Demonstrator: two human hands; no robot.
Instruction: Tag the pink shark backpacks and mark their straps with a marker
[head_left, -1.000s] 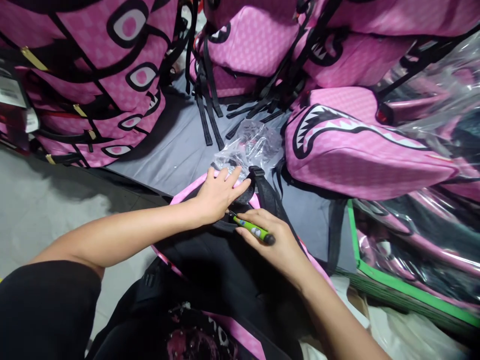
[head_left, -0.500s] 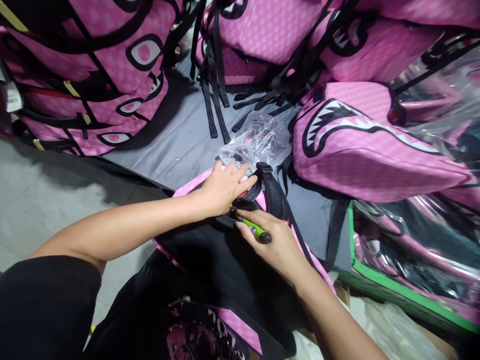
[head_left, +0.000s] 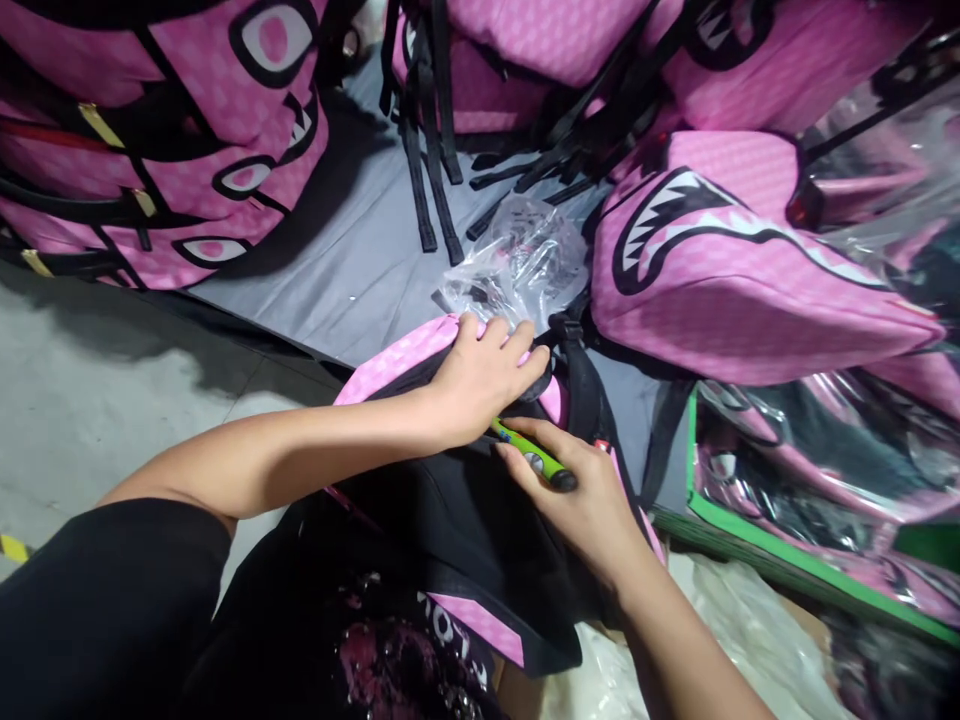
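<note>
Across the top part of a black and pink backpack (head_left: 442,510) lies my left hand (head_left: 487,375), fingers spread and pressed down on the fabric. Close by on its right, my right hand (head_left: 570,475) is closed around a slim, pen-like green tool (head_left: 541,462) with a black end cap. The tool slants toward the left hand; its working tip is hidden there, so I cannot tell its kind. A black shoulder strap (head_left: 589,390) runs just past the right hand. Crumpled clear plastic (head_left: 525,260) sits beyond my left fingertips.
Pink bags with printed eyes (head_left: 247,180) are stacked at left on a grey cloth surface (head_left: 300,280). More pink bags stand behind, with hanging black straps (head_left: 427,180). A shark-mouth pink bag (head_left: 750,290) lies right, above a green-edged box (head_left: 787,565) of plastic-wrapped bags.
Both hands, with the green tool and the backpack top, appear slightly further right in the picture. The camera view has shifted a little. The holds stay the same.
</note>
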